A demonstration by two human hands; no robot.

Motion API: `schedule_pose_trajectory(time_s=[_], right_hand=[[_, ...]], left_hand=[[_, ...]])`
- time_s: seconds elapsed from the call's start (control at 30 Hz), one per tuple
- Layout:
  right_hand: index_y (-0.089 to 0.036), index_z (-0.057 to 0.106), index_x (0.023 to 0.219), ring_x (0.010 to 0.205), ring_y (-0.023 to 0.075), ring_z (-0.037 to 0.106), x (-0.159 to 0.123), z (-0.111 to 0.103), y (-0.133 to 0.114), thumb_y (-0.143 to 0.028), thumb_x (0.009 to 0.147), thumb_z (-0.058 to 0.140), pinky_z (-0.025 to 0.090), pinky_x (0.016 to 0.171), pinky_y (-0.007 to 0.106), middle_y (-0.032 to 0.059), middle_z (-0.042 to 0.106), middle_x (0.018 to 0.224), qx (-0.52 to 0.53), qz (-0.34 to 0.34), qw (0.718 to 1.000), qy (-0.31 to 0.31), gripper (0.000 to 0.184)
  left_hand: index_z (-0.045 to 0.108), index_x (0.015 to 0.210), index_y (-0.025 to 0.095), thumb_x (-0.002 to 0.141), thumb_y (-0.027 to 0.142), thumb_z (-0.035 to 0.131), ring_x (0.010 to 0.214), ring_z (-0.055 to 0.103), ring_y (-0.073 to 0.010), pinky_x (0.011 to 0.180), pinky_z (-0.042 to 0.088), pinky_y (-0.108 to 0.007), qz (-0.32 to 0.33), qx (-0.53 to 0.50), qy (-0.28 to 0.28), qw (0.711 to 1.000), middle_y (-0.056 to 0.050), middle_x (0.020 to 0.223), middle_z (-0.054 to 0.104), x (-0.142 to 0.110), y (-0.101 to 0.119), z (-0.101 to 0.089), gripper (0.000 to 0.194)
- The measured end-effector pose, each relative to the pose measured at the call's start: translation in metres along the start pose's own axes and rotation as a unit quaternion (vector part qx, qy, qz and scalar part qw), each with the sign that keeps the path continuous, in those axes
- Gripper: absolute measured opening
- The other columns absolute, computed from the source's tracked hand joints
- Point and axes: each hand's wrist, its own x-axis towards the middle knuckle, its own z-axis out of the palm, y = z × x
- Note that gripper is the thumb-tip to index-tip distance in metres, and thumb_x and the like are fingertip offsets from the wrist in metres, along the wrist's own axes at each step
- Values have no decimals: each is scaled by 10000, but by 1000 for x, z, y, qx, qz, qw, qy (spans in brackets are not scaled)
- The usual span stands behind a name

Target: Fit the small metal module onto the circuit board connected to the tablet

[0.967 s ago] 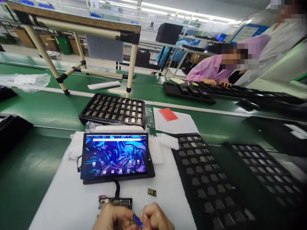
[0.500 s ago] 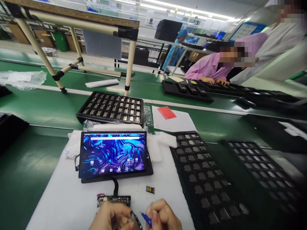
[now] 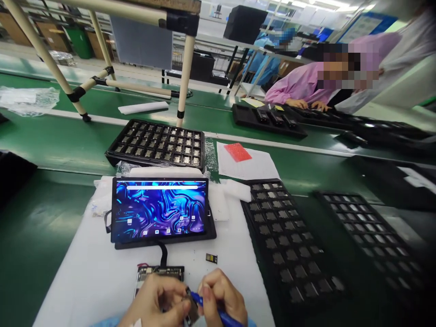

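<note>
On white foam sheet (image 3: pixel 91 277) below a lit tablet (image 3: pixel 160 210), left hand (image 3: pixel 157 300) pinches a small component (image 3: pixel 191 303) while right hand (image 3: pixel 223 297) grips a blue tool (image 3: pixel 218 312) touching it

head-worn view, facing forward — down, near hands (image 3: pixel 184 302)

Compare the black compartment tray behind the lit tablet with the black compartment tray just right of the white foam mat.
The tray behind the tablet lies crosswise, farther off; its pockets hold small glinting parts. The tray right of the mat runs lengthwise toward the camera; its pockets look dull grey, contents unclear. Both are black gridded trays on the green belt.
</note>
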Motion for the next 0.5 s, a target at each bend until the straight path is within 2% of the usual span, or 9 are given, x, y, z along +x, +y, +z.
schedule_pose_trajectory(time_s=[0.1,0.17,0.23,0.3,0.37,0.4,0.43,0.5], right_hand=[[-209,448,636,413,88,423,5,-5,-2,-325,961,467,300,356,195,-37,459,583,80,9,997,10,345],[-215,527,720,451,110,472,10,-11,-3,-444,957,431,336,344,192,-11,475,660,149,6,989,10,343],[-218,580,806,477,134,486,14,-19,-1,-593,918,379,373,353,205,0,468,674,189,22,982,4,440],[-221,601,833,400,117,402,15,-26,2,-705,863,342,328,331,194,-36,421,562,195,61,979,-5,550],[-213,616,777,321,88,298,13,-30,3,-676,869,395,242,309,177,-76,344,428,159,102,982,-5,522],[-203,628,754,305,83,309,11,-32,3,-630,878,452,242,309,175,-75,365,398,131,125,984,1,478],[-195,649,760,310,88,376,9,-33,2,-586,879,502,279,318,177,-55,445,407,103,154,983,9,435],[-188,688,902,393,133,552,8,-34,-3,-569,858,558,406,376,200,7,624,527,67,234,970,8,405]], left_hand=[[650,801,67,643,684,706,456,483,-90,454,308,-191,-5,-46,-9,999,-56,554,581,0,-2,0,639],[632,767,83,634,630,756,439,490,-72,446,310,-173,-6,-91,-7,996,-48,551,598,-2,-3,0,576],[617,725,94,629,587,787,427,498,-60,440,324,-156,-6,-131,-6,991,-36,543,609,-3,-5,0,530],[620,703,100,636,558,797,425,506,-54,434,340,-144,-8,-157,-16,987,-33,545,624,-4,-6,-1,496],[628,698,102,631,542,806,423,513,-53,431,354,-137,-17,-175,-23,984,-34,554,638,-4,-5,-1,479],[635,702,102,623,543,810,422,515,-53,428,359,-135,-22,-181,-25,983,-34,557,639,-4,-5,-1,481],[642,700,100,617,551,809,422,515,-53,427,362,-134,-25,-182,-26,983,-36,559,640,-3,-4,-2,488],[658,706,93,607,572,805,421,515,-57,430,375,-137,-27,-175,-24,984,-46,565,641,-1,-2,-2,512]])
